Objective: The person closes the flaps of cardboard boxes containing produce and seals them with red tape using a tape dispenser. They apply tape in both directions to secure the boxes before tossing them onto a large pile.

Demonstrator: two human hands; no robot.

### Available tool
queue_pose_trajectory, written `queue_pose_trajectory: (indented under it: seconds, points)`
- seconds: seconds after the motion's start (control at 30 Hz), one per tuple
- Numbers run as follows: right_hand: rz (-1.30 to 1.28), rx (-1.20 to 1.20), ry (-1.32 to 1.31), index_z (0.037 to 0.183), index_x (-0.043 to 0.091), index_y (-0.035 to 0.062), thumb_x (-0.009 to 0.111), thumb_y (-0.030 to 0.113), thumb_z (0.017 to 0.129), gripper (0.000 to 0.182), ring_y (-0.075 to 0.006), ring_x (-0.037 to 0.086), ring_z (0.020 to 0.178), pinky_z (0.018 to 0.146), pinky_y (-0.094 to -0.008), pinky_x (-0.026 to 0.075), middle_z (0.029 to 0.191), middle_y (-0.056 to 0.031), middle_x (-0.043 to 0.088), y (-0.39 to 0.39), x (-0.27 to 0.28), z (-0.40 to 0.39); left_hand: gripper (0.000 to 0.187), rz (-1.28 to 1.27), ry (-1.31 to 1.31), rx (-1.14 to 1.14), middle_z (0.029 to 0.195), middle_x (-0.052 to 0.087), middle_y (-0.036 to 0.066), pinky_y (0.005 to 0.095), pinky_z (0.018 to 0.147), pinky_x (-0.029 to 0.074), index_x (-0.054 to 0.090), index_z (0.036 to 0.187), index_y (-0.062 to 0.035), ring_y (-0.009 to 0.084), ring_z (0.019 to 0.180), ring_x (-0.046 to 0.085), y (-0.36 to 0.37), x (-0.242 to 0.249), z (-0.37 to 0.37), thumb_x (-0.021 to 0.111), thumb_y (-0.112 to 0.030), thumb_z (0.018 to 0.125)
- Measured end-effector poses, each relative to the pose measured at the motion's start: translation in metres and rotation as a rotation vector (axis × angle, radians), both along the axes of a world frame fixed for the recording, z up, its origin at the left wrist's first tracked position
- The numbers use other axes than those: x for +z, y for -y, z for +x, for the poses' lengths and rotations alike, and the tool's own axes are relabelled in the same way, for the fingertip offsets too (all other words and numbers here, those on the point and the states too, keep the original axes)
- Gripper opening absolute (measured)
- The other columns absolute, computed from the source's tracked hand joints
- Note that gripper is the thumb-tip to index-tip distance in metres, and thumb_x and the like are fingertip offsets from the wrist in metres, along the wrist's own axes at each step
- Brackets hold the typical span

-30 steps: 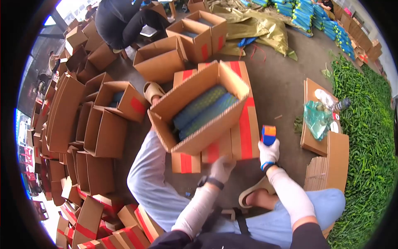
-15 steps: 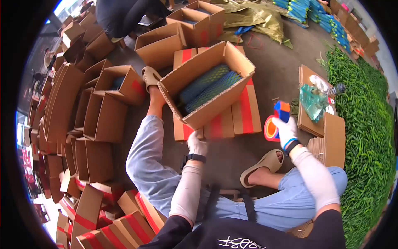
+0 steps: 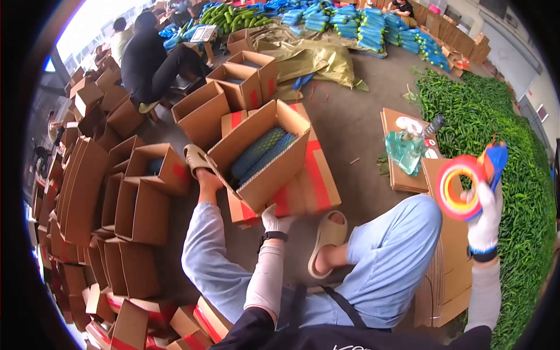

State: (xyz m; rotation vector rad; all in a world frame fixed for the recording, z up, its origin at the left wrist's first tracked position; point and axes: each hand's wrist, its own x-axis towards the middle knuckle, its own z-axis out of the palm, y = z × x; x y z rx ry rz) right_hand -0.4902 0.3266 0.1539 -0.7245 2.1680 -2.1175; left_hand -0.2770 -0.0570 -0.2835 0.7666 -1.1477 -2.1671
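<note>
Since the earlier frame: tape dispenser (image 3: 496, 158) carried up and out to my right, beyond my bent knee (image 3: 402, 233); the whole view has tilted up.
Right fingers: closed on the dispenser, my gloved right hand (image 3: 484, 216) gripping it upright beside its red tape roll (image 3: 446, 201).
Left fingers: loosely open, thumb apart, nothing held that I can make out; my left hand (image 3: 275, 222) is by the carton's near bottom corner, but I cannot tell if it touches.
Dispenser's feel: light and rigid, I judge; best held by its body, clear of the sticky tape.
Open carton (image 3: 277, 167): in front of me, set askew on taped cartons (image 3: 319, 181), opening up.
Carton's feel: stiff walls, likely weighty with the netted bundles (image 3: 259, 154) inside; I would take it low at opposite corners, as the upper walls could bend.
Bundles' feel: probably firm under slack mesh, easily bruised.
Right side: flat cardboard (image 3: 458, 274) leans below the dispenser, a green heap (image 3: 525, 245) behind.
</note>
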Motion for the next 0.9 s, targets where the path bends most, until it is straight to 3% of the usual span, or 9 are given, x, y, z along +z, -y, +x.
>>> queue_pose_trajectory:
  seconds: [0.1, 0.17, 0.27, 0.33, 0.43, 0.47, 0.5, 0.6, 0.9]
  points:
    - [0.055, -0.081, 0.085, 0.146, 0.052, 0.0027, 0.071, 0.025, 0.094, 0.060, -0.0100, 0.064, 0.082, 0.076, -0.0276, 0.057, 0.113, -0.0038, 0.068, -0.005, -0.019, 0.022, 0.050, 0.282, -0.099, 0.271, 0.124, 0.070, 0.015, 0.0425, 0.105, 0.054, 0.065, 0.126, 0.0015, 0.0293, 0.115, 0.065, 0.009, -0.014, -0.022, 0.083, -0.017, 0.083]
    - [-0.093, -0.124, 0.126, 0.145, 0.053, 0.0030, 0.069, 0.021, 0.095, 0.055, -0.0110, 0.064, 0.080, 0.076, -0.0291, 0.057, 0.107, -0.0028, 0.066, -0.005, -0.031, 0.024, 0.048, -0.125, 0.206, 0.300, 0.140, 0.058, 0.014, 0.0537, 0.112, 0.047, 0.057, 0.137, -0.0052, 0.0337, 0.134, 0.052, 0.014, -0.041, -0.031, 0.069, -0.015, 0.092]
    - [-0.104, -0.192, 0.141, 0.144, 0.053, 0.0032, 0.067, 0.018, 0.097, 0.052, -0.0120, 0.065, 0.081, 0.076, -0.0304, 0.058, 0.102, -0.0021, 0.065, -0.008, -0.036, 0.032, 0.041, 0.378, 0.054, 0.522, 0.137, 0.059, 0.012, 0.0540, 0.102, 0.053, 0.058, 0.134, -0.0091, 0.0335, 0.128, 0.054, -0.003, -0.077, -0.010, 0.064, -0.017, 0.095]
    - [-0.069, -0.171, 0.067, 0.150, 0.049, 0.0021, 0.066, 0.013, 0.097, 0.057, -0.0123, 0.066, 0.085, 0.080, -0.0311, 0.058, 0.111, -0.0049, 0.068, -0.009, -0.041, 0.030, 0.037, 0.727, -0.049, 0.669, 0.129, 0.063, 0.013, 0.0523, 0.098, 0.054, 0.060, 0.130, -0.0092, 0.0341, 0.119, 0.059, 0.003, -0.042, 0.006, 0.065, -0.017, 0.094]
    - [-0.046, -0.210, 0.008, 0.150, 0.050, 0.0022, 0.067, 0.015, 0.097, 0.058, -0.0128, 0.066, 0.085, 0.083, -0.0319, 0.058, 0.110, -0.0038, 0.068, -0.014, -0.063, 0.034, 0.021, -0.740, 0.617, 0.362, 0.105, 0.074, 0.016, 0.0463, 0.082, 0.059, 0.071, 0.105, -0.0027, 0.0358, 0.091, 0.072, 0.028, -0.055, 0.033, 0.075, -0.015, 0.089]
    - [-0.077, -0.207, 0.055, 0.148, 0.051, 0.0029, 0.067, 0.017, 0.097, 0.055, -0.0129, 0.066, 0.085, 0.083, -0.0321, 0.058, 0.107, -0.0028, 0.067, -0.018, -0.068, 0.032, 0.017, -0.861, 0.784, 0.316, 0.093, 0.076, 0.015, 0.0434, 0.077, 0.059, 0.072, 0.095, -0.0007, 0.0336, 0.082, 0.073, 0.029, 0.005, 0.030, 0.078, -0.014, 0.086]
    - [-0.101, -0.202, 0.110, 0.146, 0.052, 0.0037, 0.068, 0.018, 0.098, 0.053, -0.0129, 0.065, 0.085, 0.083, -0.0323, 0.058, 0.104, -0.0018, 0.066, -0.025, -0.072, 0.031, 0.021, -0.863, 0.823, 0.236, 0.070, 0.070, 0.013, 0.0406, 0.068, 0.056, 0.068, 0.079, 0.0007, 0.0305, 0.066, 0.070, 0.033, 0.024, 0.028, 0.084, -0.012, 0.080]
    - [-0.195, -0.197, 0.183, 0.132, 0.059, 0.0054, 0.071, 0.024, 0.098, 0.041, -0.0123, 0.064, 0.081, 0.080, -0.0335, 0.059, 0.092, 0.0012, 0.062, -0.019, -0.069, 0.028, 0.023, -0.988, 0.929, 0.178, 0.064, 0.066, 0.015, 0.0404, 0.064, 0.054, 0.067, 0.071, -0.0009, 0.0302, 0.063, 0.069, 0.058, 0.025, 0.020, 0.085, -0.014, 0.079]
    - [-0.223, -0.125, 0.166, 0.156, 0.040, 0.0014, 0.070, 0.013, 0.091, 0.072, -0.0134, 0.066, 0.085, 0.082, -0.0316, 0.057, 0.107, -0.0046, 0.068, -0.003, -0.062, 0.069, 0.026, -0.843, 0.693, 0.294, 0.101, 0.077, 0.018, 0.0410, 0.089, 0.058, 0.072, 0.117, -0.0019, 0.0306, 0.094, 0.075, 0.037, -0.011, 0.029, 0.073, -0.012, 0.093]
